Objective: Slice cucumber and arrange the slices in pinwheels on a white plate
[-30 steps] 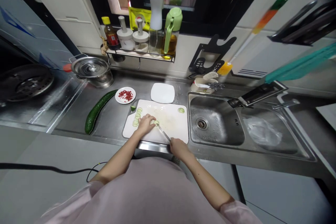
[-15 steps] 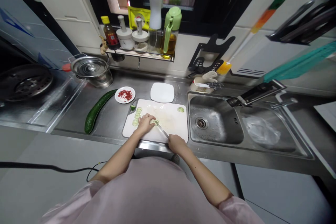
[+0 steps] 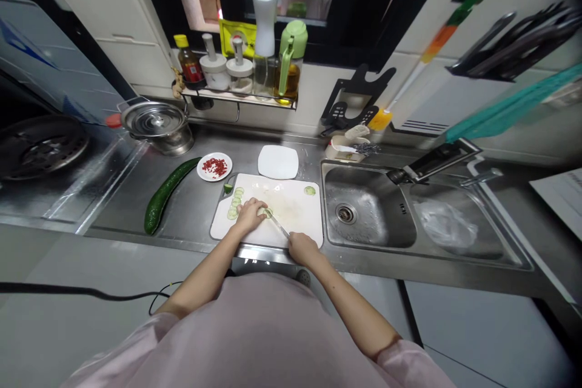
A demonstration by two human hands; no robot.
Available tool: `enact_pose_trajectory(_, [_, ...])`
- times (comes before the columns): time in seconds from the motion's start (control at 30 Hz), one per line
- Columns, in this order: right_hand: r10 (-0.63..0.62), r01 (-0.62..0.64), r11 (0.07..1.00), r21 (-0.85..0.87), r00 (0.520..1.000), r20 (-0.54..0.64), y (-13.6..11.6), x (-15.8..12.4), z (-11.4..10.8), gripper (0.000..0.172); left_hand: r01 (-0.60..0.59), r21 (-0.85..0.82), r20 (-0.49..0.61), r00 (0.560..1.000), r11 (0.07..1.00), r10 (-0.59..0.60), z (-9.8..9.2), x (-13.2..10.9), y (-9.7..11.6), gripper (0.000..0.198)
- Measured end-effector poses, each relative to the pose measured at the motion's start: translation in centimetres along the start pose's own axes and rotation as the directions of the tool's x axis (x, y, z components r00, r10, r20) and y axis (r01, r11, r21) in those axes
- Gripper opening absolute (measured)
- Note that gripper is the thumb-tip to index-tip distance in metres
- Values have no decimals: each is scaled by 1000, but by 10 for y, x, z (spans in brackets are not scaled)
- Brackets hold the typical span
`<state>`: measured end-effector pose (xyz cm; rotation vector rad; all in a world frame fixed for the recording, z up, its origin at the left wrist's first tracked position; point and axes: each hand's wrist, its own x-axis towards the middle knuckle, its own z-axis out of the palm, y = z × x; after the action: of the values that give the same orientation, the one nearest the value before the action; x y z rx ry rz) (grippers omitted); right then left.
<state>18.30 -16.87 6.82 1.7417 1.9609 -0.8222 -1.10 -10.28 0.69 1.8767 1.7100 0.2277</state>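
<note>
My right hand is closed round the handle of a kitchen knife, its blade pointing away and to the left over a white cutting board. The blade's tip end meets a small round cucumber slice. My left hand is bent over the board with its fingertips at that slice, pinching it. Left of this hand, several pale cucumber slices lie in an overlapping row. A dark green cucumber end sits at the board's upper left corner, and another piece at its upper right.
A whole cucumber lies left of the board. Behind are a plate of chopped red bits and a white plate. The steel sink adjoins on the right. A lidded pot and a bottle shelf stand farther back.
The camera view has shifted slightly. Both hands, the knife and the slice stay in nearly the same place on the board.
</note>
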Motion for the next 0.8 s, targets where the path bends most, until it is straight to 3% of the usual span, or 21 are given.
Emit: enact_pose_trajectory(0.8, [15,-15,1000,-14,1000,-1,7,-14,5,30,4,-7,-11,1000,1000,-4,3,-1,-3,30])
